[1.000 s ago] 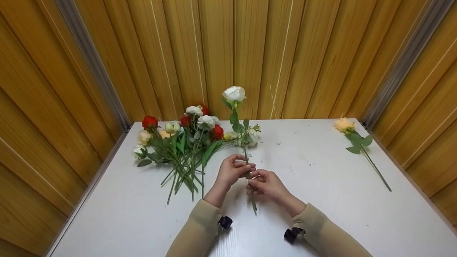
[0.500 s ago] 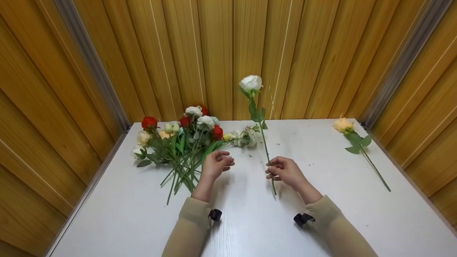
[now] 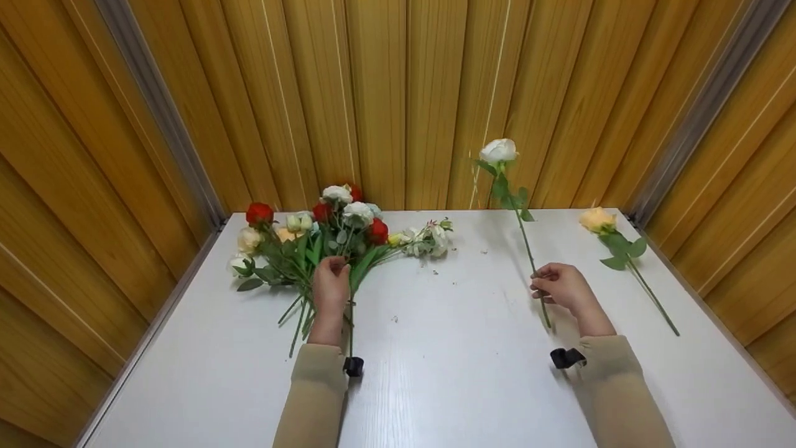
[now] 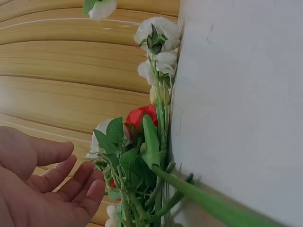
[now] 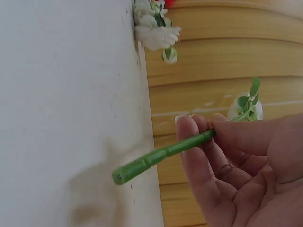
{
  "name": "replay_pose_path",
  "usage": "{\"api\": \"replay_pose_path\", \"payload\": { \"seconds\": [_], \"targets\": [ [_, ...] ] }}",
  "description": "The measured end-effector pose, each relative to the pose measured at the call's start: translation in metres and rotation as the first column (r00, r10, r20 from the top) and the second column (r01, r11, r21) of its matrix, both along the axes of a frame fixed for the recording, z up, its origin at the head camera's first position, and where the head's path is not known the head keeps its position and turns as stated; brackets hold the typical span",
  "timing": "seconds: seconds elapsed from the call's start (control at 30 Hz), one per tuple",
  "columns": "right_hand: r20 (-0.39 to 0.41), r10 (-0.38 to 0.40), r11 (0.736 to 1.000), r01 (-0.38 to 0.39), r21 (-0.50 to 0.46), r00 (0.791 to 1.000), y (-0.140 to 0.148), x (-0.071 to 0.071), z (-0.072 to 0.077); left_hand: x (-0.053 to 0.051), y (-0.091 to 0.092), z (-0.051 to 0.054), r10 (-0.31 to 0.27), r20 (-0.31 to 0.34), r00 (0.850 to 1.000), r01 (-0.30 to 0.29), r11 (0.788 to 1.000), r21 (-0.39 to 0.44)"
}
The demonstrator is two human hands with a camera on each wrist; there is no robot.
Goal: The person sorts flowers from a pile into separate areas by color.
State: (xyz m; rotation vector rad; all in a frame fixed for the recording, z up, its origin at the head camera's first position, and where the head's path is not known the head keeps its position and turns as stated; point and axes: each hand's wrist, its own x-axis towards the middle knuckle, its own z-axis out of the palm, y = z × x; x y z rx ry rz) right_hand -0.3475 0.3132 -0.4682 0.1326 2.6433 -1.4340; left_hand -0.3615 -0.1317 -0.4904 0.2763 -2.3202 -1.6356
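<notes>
A white rose (image 3: 499,151) stands nearly upright above the table, tilted slightly to the left. My right hand (image 3: 563,287) pinches its green stem (image 5: 163,153) low down between thumb and fingers, and the cut end sticks out past them. Over the stems of the flower pile (image 3: 323,249) is my left hand (image 3: 330,286). In the left wrist view its fingers (image 4: 71,182) are loosely bent, beside the leaves, with nothing between them and the thumb. Red, white and peach blooms make up the pile. The left hand hides part of the stems in the head view.
A single peach rose (image 3: 598,220) lies on the right side of the white table (image 3: 460,373). White blossoms (image 3: 429,241) stretch right from the pile. Small bits of debris dot the tabletop. Wood-patterned walls (image 3: 429,93) close off the back and both sides.
The left hand has let go of the white rose and moved left to the pile. The right hand has carried the rose to the right, toward the peach rose.
</notes>
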Motion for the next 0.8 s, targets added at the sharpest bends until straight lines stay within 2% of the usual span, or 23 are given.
{"api": "replay_pose_path", "payload": {
  "seconds": [0.17, 0.27, 0.43, 0.53, 0.63, 0.8],
  "targets": [
    [0.044, -0.066, 0.995, 0.062, 0.075, 0.997, 0.033, 0.002, -0.001, -0.001, -0.008, -0.005, 0.031, 0.067, 0.997, -0.024, 0.994, -0.103],
    [0.063, -0.099, 0.994, 0.095, 0.061, 0.993, 0.049, 0.004, -0.005, -0.002, -0.01, -0.008, 0.035, 0.12, 0.992, -0.015, 0.987, -0.161],
    [0.103, -0.156, 0.987, 0.152, 0.044, 0.982, 0.065, 0.009, -0.009, -0.003, -0.014, -0.01, 0.036, 0.175, 0.984, 0.017, 0.956, -0.292],
    [0.114, -0.171, 0.982, 0.159, 0.106, 0.979, 0.072, 0.01, -0.011, -0.003, -0.015, -0.011, 0.039, 0.199, 0.979, 0.037, 0.931, -0.363],
    [0.124, -0.182, 0.973, 0.16, 0.167, 0.976, 0.076, 0.011, -0.012, -0.002, -0.016, -0.013, 0.049, 0.196, 0.979, 0.035, 0.915, -0.403],
    [0.097, -0.16, 0.934, 0.119, 0.337, 0.982, 0.082, 0.011, -0.013, 0.001, -0.017, -0.012, 0.061, 0.172, 0.983, 0.017, 0.909, -0.416]
  ]
}}
